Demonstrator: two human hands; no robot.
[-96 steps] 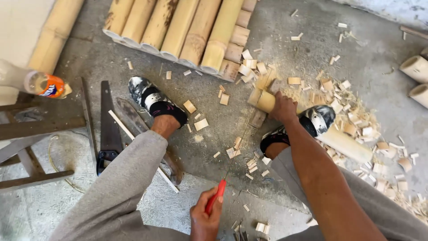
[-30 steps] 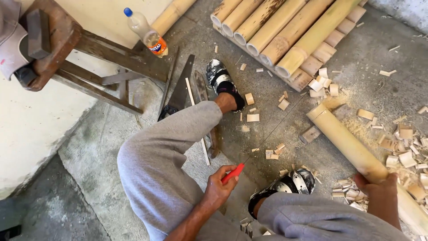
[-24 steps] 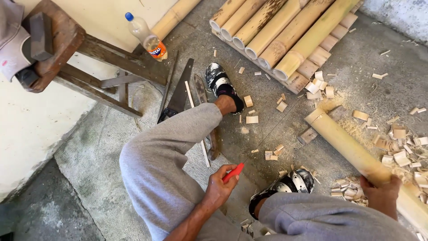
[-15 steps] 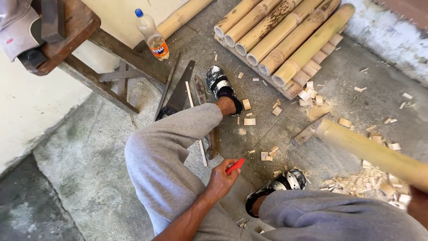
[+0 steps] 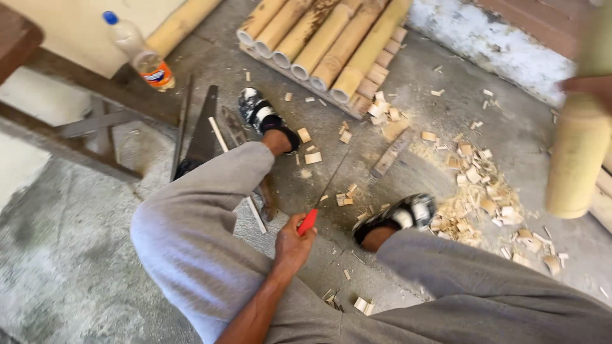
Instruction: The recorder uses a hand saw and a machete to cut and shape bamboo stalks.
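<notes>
Two hands at work, one on a red-handled tool [image 5: 308, 222], one on a bamboo pole [image 5: 579, 156].

We sit on the concrete floor [image 5: 70, 267] with our left hand [image 5: 292, 247] closed in a firm grip around the tool's handle, its thin blade angling toward one o'clock among wood chips [image 5: 478, 175]. At three o'clock our right hand [image 5: 586, 86] looks wrapped round the pole, held upright off the floor, though blur hides the fingers. We judge it stiff, smooth, fairly light and best held mid-length. Stacked bamboo [image 5: 322, 41] lies at twelve o'clock.
</notes>
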